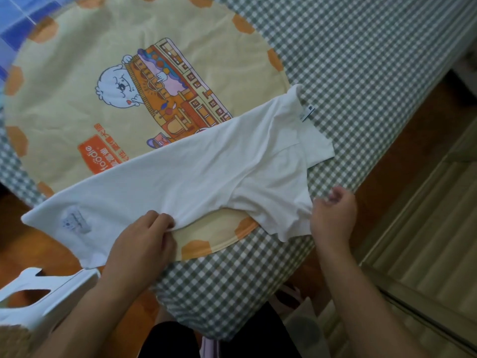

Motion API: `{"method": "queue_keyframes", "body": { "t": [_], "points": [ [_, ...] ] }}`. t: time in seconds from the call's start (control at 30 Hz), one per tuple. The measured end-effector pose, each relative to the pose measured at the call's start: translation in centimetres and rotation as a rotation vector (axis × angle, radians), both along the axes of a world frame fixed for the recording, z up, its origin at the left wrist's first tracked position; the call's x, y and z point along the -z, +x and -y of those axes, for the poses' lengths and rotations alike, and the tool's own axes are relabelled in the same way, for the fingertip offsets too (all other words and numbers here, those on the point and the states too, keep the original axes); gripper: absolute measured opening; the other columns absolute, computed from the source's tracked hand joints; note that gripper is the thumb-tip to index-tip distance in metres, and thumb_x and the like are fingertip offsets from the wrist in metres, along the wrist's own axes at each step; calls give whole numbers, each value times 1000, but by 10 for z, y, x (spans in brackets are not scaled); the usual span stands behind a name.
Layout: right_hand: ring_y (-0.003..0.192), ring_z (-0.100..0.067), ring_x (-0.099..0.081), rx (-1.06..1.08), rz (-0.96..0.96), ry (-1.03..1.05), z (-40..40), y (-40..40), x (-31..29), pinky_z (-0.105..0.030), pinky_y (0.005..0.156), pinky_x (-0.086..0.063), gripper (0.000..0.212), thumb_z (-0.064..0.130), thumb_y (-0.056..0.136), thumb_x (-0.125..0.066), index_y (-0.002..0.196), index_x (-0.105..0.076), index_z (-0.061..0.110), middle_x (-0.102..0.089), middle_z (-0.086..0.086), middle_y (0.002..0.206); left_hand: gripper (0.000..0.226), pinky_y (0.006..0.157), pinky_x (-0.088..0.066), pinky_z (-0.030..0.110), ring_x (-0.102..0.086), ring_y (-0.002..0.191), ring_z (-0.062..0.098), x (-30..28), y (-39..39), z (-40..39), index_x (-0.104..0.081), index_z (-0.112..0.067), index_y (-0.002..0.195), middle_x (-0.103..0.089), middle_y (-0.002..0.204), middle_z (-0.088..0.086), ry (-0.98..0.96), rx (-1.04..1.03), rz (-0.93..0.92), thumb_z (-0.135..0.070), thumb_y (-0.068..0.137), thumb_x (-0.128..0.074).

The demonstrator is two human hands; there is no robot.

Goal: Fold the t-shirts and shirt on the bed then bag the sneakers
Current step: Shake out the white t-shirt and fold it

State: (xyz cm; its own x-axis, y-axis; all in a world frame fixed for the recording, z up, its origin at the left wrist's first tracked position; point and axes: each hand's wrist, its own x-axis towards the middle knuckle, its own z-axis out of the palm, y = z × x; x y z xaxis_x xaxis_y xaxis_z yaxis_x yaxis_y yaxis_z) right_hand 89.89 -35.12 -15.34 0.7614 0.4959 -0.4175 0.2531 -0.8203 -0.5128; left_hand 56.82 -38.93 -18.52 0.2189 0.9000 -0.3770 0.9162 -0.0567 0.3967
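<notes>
one white t-shirt point(196, 177) lies on the bed point(361, 60), long axis running from hem beside the left hand point(144, 244) up to the collar beyond the right hand point(333, 215). the left pinches its near edge; the right grips a sleeve.

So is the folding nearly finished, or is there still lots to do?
Still lots. The white t-shirt already looks folded lengthwise into a long strip across the round yellow mat. In hand: the left hand pinches its near edge and the right hand holds the sleeve end. Left: folding it shorter. No other shirts, sneakers or bag show in this view.
</notes>
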Motion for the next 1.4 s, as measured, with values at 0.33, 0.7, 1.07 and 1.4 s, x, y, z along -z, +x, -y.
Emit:
{"method": "queue_keyframes", "body": {
  "t": [0.33,0.7,1.07,1.4],
  "points": [
    [108,-26,-64,-439,-167,-126,-225,6,43,-33,85,-53,55,41,93,-65,138,-56,10,-64,-3,127,50,110,-34,42,-44,131,29,11,58,-63,-61,-17,132,-55,139,7,104,100,110,-46,103,-33],
    [113,-13,-57,-405,13,125,-225,22,61,-24,87,-45,33,22,105,-44,136,-55,16,-59,4,126,72,122,13,58,39,146,32,35,93,-80,14,-56,153,32,165,3,-87,362,-84,-83,92,-11],
    [89,-30,-68,-261,-291,-187,-12,38,43,-38,71,-52,22,36,100,-58,95,-66,15,-70,-9,95,46,98,-38,49,-57,115,37,23,137,-66,-67,-19,131,-62,128,13,435,568,122,-46,94,-57],
    [90,-23,-71,-44,-397,-98,32,23,33,-47,83,-59,13,27,101,-58,96,-66,18,-74,-1,95,41,96,-41,46,-56,116,34,15,122,-26,-69,-18,130,-63,126,12,382,473,271,-29,90,-66]
  ]
}}
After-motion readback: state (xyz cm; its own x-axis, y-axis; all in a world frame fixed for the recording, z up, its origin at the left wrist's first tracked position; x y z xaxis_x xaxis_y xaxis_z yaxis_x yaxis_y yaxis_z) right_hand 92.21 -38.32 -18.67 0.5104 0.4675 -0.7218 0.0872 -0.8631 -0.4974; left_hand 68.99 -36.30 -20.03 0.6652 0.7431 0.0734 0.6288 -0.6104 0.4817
